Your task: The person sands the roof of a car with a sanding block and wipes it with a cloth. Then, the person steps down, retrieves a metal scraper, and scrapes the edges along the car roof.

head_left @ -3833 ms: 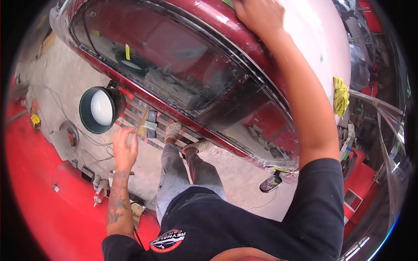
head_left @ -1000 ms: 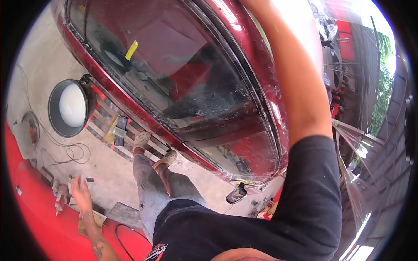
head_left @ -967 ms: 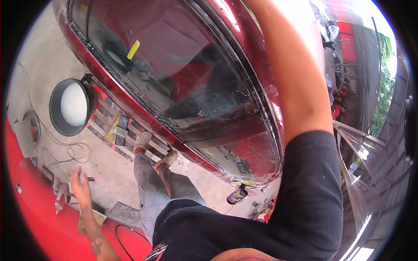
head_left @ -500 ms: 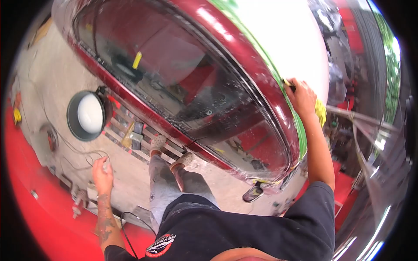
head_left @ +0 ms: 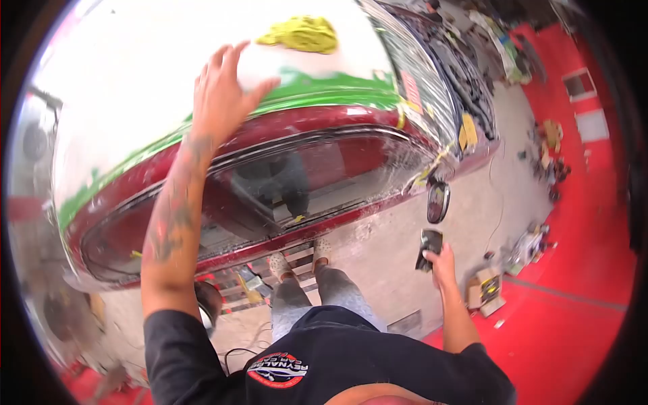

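Red and gray floor around maroon car. Dark block gripped in right hand, near side mirror, well apart from left hand. Left arm stretched over white roof, hand open, fingers spread, near yellow-green cloth; roof contact unclear.

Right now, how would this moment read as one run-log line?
left hand: open, fingers spread, over white roof | right hand: holding dark pad | yellow cloth: on roof
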{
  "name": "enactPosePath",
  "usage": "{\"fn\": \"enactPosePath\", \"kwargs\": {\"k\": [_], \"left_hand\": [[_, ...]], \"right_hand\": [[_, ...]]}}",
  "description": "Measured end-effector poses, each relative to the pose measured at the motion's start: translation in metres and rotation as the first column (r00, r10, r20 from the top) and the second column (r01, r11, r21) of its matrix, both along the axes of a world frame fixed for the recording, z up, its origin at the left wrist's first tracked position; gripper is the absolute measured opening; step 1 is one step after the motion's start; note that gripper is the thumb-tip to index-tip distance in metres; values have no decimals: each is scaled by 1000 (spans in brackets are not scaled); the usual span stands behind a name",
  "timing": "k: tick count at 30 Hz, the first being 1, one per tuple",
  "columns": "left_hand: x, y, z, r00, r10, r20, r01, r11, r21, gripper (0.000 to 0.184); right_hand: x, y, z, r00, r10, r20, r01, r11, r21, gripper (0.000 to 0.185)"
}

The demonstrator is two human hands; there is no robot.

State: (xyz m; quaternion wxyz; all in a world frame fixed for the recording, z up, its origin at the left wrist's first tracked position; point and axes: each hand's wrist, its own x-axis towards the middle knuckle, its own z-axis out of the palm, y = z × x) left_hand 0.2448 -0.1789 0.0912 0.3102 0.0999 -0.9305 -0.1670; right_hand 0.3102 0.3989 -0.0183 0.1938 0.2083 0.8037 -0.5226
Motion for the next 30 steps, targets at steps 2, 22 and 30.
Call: {"fn": "enactPosePath", "kwargs": {"k": [2,22,30], "left_hand": [[-91,10,1,989,89,116,-89,996,-8,96],[-302,145,-65,934,-235,268,270,957,-104,35],[-323,170,-25,920,-319,228,330,944,-7,25]], "right_hand": [[46,52,-30,972,-234,28,236,964,-120,36],[-67,23,-69,601,-647,470,793,408,-452,32],[-193,-66,-52,883,-458,103,407,637,-655,36]]}}
